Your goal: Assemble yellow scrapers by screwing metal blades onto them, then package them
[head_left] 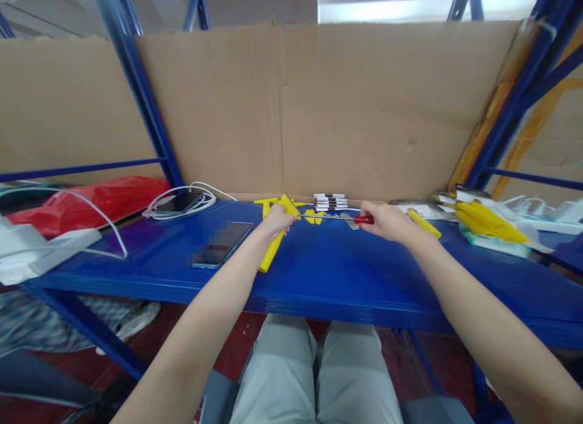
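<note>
My left hand [276,220] is closed around a yellow scraper [271,253], whose long handle slants down toward me and whose head shows above my fingers. In my right hand [381,221] is a screwdriver [363,220] with a red handle. Its thin metal shaft points left, and the tip is at the scraper's head; whether it sits in a screw is too small to tell. Small yellow plastic parts [314,217] lie behind the shaft, near a flat metal blade [350,223]. More yellow T-shaped pieces [264,203] rest behind my left hand.
A phone [223,244] lies left on the blue table [314,278], with a coiled white cable [200,199] behind. Small stacked packs [330,202] stand against the cardboard. To the right are a yellow handle [423,223] and a yellow pile [492,222]; a red bag [95,202] is far left.
</note>
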`<move>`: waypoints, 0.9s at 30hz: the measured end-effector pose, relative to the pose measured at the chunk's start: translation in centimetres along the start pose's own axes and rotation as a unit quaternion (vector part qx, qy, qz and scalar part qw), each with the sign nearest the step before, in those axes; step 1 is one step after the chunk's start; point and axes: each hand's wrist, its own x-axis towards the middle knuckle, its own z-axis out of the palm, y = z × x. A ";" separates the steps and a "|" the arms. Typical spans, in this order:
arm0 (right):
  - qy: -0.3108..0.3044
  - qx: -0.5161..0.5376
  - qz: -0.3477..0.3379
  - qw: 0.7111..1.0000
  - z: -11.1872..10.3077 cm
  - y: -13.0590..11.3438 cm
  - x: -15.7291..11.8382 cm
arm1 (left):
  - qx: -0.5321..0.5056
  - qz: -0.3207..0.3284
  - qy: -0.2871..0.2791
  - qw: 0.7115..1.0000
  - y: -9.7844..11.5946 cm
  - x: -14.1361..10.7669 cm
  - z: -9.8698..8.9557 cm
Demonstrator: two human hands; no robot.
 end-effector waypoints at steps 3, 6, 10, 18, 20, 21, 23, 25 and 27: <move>-0.005 -0.002 -0.019 1.000 -0.2 0.0 0.0 | -0.006 -0.002 0.001 1.000 0.0 -0.1 0.0; -0.024 0.011 -0.019 0.999 -0.3 0.0 -0.1 | -0.008 -0.003 -0.002 1.000 0.1 -0.2 -0.1; -0.047 0.029 0.001 0.998 -0.3 -0.2 -0.1 | -0.006 -0.008 0.001 1.000 0.2 -0.3 -0.1; -0.029 -0.006 0.033 0.999 -0.6 -0.5 -0.2 | -0.003 0.003 -0.002 1.000 -0.1 0.0 0.0; -0.019 -0.002 0.018 1.000 -0.5 -0.4 -0.2 | 0.002 -0.001 -0.002 1.000 0.0 0.0 -0.1; -0.017 0.004 0.010 1.000 -0.5 -0.3 -0.2 | 0.003 -0.004 -0.002 1.000 0.0 -0.1 -0.1; -0.027 0.024 -0.004 0.999 -0.3 0.0 -0.2 | -0.001 -0.006 -0.002 1.000 0.1 -0.2 -0.1; -0.046 0.050 -0.011 0.998 -0.1 0.2 -0.1 | -0.006 -0.004 -0.001 1.000 0.2 -0.3 -0.2; -0.057 0.071 -0.012 0.996 0.1 0.3 -0.1 | -0.005 -0.004 0.000 1.000 0.2 -0.4 -0.2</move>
